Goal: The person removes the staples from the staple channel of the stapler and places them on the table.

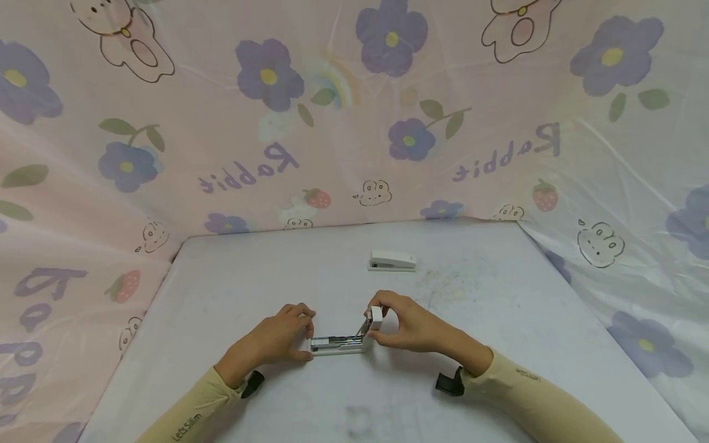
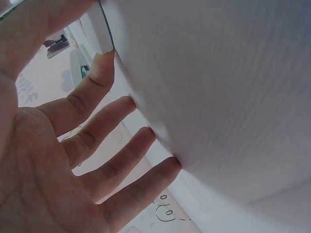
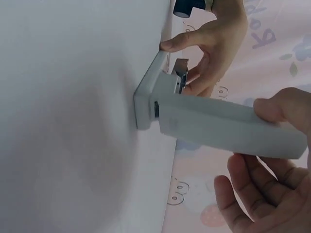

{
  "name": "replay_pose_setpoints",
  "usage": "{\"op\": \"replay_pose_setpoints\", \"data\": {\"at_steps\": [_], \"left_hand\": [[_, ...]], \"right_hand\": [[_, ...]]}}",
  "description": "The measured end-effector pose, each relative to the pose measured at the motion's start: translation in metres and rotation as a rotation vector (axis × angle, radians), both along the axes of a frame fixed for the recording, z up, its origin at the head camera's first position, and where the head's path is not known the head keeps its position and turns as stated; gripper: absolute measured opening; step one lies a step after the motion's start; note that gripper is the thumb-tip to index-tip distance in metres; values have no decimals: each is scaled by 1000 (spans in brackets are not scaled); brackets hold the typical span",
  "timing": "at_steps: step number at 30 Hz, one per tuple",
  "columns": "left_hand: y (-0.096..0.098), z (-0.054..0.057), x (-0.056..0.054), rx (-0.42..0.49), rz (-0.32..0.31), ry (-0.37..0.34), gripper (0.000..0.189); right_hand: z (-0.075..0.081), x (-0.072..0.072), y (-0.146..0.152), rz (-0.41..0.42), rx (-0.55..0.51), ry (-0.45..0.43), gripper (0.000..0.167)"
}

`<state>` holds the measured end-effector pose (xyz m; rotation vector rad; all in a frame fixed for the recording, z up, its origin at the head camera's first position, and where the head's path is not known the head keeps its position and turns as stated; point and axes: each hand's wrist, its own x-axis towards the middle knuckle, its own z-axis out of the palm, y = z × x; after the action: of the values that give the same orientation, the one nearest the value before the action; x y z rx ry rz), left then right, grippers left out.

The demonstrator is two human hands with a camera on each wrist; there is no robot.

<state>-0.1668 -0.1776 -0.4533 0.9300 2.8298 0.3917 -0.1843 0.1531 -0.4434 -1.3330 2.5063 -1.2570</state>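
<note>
A white stapler (image 1: pixel 338 352) lies on the table with its top arm swung up, the metal staple channel showing along its base. My left hand (image 1: pixel 277 338) pinches the far-left end of the base between thumb and index finger, while its other fingertips touch the tabletop. At the hinge end, my right hand (image 1: pixel 412 323) grips the raised top arm. The right wrist view shows that top arm (image 3: pixel 209 124) standing up from the base (image 3: pixel 146 99), held between thumb and fingers. Behind the hands sits a second white stapler (image 1: pixel 392 261), its top arm down over its base.
White cloth covers the table (image 1: pixel 266 271), with a greyish smudge right of the second stapler. Behind and at both sides hangs a pink curtain (image 1: pixel 343 129) printed with flowers and rabbits. Black straps (image 1: pixel 450 383) sit at both wrists.
</note>
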Motion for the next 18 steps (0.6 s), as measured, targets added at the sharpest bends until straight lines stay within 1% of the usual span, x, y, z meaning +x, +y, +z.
{"op": "replay_pose_setpoints", "data": {"at_steps": [6,13,18], "left_hand": [[0,-1,-1,-1,-5,2,38],[-1,-1,-1,4,-15,11,38],[-1,0,-1,4,-14,12,37]], "right_hand": [[0,-1,10,8,-10,-3,31],[-1,-3,21,8,23,-57,29],[0,-5,26,28,49,-67,26]]}}
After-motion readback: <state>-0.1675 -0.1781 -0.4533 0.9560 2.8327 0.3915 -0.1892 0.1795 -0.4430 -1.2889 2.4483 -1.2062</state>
